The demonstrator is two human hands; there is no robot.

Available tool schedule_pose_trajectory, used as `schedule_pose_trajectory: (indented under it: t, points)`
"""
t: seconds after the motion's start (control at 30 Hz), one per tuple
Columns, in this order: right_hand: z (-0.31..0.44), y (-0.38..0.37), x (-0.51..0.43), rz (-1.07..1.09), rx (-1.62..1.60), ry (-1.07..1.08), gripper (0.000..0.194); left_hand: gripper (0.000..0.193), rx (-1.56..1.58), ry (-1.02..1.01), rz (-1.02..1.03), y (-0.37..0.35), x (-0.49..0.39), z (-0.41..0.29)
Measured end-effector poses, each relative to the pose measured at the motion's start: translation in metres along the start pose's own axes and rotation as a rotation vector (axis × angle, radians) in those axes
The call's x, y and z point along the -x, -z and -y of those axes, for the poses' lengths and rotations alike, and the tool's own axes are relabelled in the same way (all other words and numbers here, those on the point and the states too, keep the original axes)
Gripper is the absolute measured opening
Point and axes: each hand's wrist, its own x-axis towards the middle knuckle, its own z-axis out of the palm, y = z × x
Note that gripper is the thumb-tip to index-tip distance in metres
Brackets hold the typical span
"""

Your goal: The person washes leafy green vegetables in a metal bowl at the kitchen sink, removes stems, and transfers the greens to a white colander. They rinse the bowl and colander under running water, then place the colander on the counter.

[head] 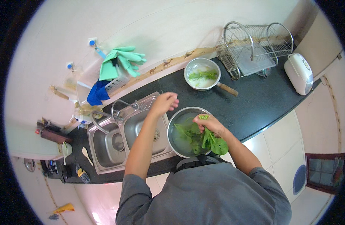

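Note:
My right hand (209, 123) is closed around the stems of a bunch of leafy greens (217, 144), whose broad leaves hang down at the near right side of a round metal basin (170, 135). Cloudy water fills the basin, and more loose greens (186, 133) lie in it. My left hand (165, 104) is raised near the basin's far left rim, beside the double sink. Its fingers are curled and slightly blurred, and the palm is turned out of sight, so whether it holds something small cannot be seen.
A steel double sink (123, 140) with taps adjoins the basin. Behind stand a wooden-handled saucepan (202, 85) with cut greens (204, 75), a wire dish rack (251, 42) and a white appliance (299, 73). Green rubber gloves (123, 60) hang on the wall. A white spoon (87, 155) lies left.

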Motion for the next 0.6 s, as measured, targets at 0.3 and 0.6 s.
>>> schedule_pose_trajectory:
  t: [0.3, 0.6]
  points:
    - [-0.040, -0.057, -0.089, 0.026, 1.631, -0.082, 0.045, 0.035, 0.168, 0.036, -0.217, 0.010, 0.118, 0.058]
    - [-0.006, -0.022, -0.063, -0.099, 1.569, -0.118, 0.046, 0.032, 0.033, -0.047, -0.257, -0.016, 0.143, 0.081]
